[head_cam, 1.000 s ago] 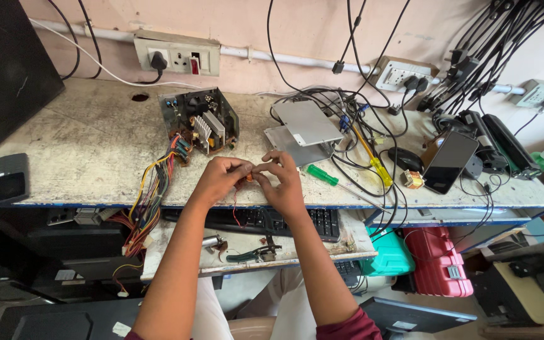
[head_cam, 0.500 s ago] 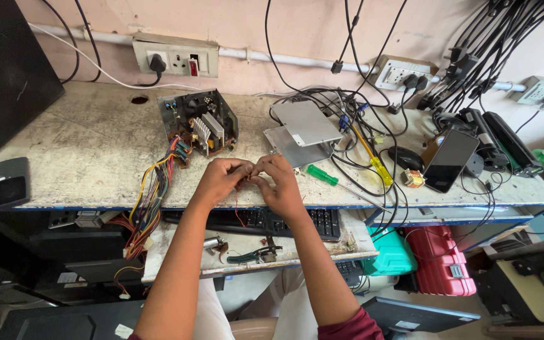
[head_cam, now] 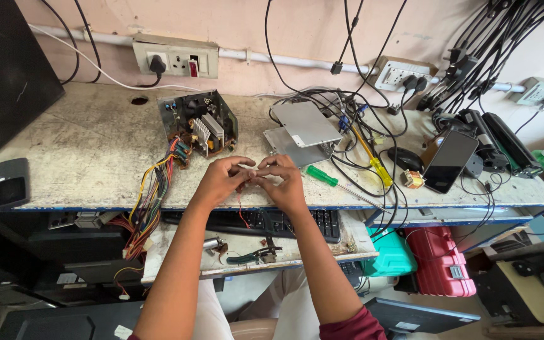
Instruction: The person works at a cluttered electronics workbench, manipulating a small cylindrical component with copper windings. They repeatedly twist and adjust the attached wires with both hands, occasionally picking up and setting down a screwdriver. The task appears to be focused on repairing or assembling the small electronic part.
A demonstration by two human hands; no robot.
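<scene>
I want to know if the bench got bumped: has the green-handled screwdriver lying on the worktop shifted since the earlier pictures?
No. The green-handled screwdriver lies at the same spot and angle beside the grey metal cover plates, right of the hands, as before.

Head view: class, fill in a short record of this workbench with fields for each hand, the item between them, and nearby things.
Left hand: fingertips pinch a small part, above the bench edge
Right hand: fingertips meet the left hand's on the same part
Small part: too small to identify; thin red wire hangs below
Behind hands: opened power supply with coloured wire bundle
Right of hands: green-handled screwdriver
Below: black keyboard
</scene>
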